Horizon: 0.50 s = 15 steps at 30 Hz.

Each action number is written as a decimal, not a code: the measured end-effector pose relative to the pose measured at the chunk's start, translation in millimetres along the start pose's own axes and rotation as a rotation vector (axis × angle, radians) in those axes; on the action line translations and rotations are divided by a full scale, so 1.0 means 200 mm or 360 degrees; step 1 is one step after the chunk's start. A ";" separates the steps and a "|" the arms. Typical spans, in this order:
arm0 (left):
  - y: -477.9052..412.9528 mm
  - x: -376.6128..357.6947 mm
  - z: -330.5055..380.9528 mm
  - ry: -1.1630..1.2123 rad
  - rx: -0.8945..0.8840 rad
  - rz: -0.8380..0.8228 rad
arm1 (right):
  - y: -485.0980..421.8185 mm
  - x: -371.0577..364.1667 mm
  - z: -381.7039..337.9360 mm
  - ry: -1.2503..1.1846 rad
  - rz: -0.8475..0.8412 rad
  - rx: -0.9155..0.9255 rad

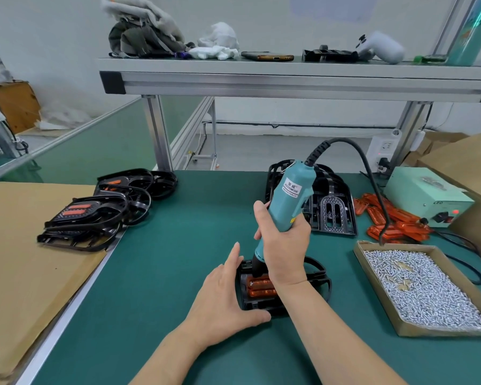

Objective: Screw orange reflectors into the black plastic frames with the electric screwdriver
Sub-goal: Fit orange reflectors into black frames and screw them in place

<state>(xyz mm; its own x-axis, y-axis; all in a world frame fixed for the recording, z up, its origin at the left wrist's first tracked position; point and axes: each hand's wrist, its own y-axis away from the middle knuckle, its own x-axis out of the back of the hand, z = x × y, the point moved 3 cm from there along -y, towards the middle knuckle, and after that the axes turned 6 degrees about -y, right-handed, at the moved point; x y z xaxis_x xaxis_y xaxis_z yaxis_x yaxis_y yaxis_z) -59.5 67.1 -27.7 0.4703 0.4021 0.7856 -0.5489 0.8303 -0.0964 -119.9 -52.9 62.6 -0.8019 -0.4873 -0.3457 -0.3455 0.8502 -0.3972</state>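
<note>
A black plastic frame point(318, 276) lies on the green mat in front of me with an orange reflector point(258, 287) set in it. My right hand point(283, 240) grips the teal electric screwdriver point(292, 193) upright, its black tip down on the reflector's left end. My left hand point(225, 295) rests against the frame's left and near edges, fingers straight, thumb along the front edge. Part of the frame is hidden under my right wrist.
A pile of frames with reflectors point(95, 215) sits at the left, partly on cardboard point(25, 259). Bare frames point(331, 209) stand behind, loose orange reflectors point(395, 223) to the right. A cardboard tray of screws point(428, 290) and the screwdriver's power box point(425, 195) are at right.
</note>
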 end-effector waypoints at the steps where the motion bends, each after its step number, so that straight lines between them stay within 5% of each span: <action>1: 0.00 0.00 0.00 0.0001 0.0000 0.0002 | 0.00 -0.01 0.00 0.0010 -0.0020 0.0002; 15: -0.01 -0.01 -0.02 0.0003 0.0007 0.0014 | 0.01 -0.02 0.01 0.0104 -0.0094 0.0028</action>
<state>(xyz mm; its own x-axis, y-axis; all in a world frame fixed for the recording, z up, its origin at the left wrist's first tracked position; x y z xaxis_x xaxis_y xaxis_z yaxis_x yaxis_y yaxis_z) -56.6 66.5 -31.3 0.4667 0.4100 0.7836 -0.5559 0.8251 -0.1007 -115.6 -49.5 61.6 -0.8107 -0.5222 -0.2649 -0.3852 0.8163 -0.4304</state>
